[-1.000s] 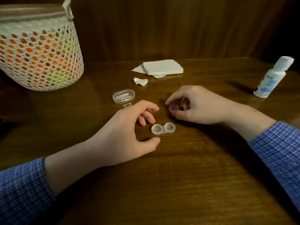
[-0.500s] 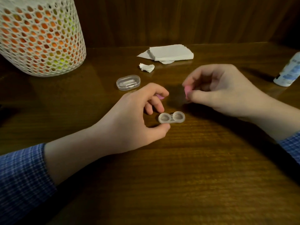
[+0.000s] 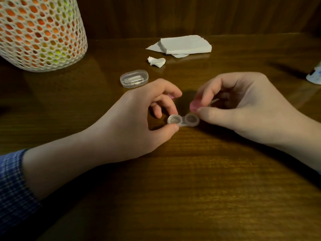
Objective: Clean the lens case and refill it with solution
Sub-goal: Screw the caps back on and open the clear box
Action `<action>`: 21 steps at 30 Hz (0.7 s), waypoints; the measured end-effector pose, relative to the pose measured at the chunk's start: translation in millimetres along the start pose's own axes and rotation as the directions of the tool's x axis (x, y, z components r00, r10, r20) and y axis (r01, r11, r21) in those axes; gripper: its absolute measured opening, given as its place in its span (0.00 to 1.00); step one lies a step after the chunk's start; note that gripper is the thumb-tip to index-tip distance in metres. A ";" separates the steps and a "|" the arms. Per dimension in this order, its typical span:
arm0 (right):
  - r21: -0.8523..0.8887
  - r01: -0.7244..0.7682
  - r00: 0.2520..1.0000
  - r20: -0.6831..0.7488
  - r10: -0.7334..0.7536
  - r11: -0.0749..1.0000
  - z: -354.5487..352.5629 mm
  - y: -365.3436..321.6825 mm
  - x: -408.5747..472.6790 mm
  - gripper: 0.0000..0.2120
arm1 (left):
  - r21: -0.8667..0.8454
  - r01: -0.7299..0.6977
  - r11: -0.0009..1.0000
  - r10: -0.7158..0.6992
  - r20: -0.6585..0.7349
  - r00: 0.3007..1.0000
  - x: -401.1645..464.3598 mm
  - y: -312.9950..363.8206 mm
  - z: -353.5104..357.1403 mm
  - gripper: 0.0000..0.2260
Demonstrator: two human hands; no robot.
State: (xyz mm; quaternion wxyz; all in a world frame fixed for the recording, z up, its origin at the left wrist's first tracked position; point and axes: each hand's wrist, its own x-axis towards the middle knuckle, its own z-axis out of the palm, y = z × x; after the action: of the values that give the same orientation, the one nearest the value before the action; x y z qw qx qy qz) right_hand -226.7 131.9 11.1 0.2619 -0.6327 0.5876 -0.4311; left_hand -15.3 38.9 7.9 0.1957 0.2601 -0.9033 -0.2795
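Dark wood table: at frame centre the left hand pinches the case to steady it while the right hand pinches a pink cap just above, likely for capping.

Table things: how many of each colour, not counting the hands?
White: 4, mesh basket, stack of tissues, crumpled tissue, bottle
Clear: 2, lens case, small box
Pink: 2, cap, cap
Total: 8

at three o'clock the white plastic solution bottle with a blue label is cut by the frame edge, only its base showing. at eleven o'clock the white mesh basket loses its top. a second pink cap is mostly hidden behind the left hand.
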 end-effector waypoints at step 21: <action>-0.174 -0.004 0.994 0.108 0.023 0.985 2.0 -7.2 -2.9 0.07 | -0.005 -0.005 1.000 0.005 -0.038 0.999 0.4 -0.4 -0.8 0.30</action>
State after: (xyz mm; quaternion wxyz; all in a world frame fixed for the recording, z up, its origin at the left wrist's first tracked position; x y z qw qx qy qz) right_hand -221.1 135.6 15.5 0.2408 -0.6716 0.6120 -0.3413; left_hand -15.1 38.1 8.3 0.2142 0.2627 -0.8993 -0.2764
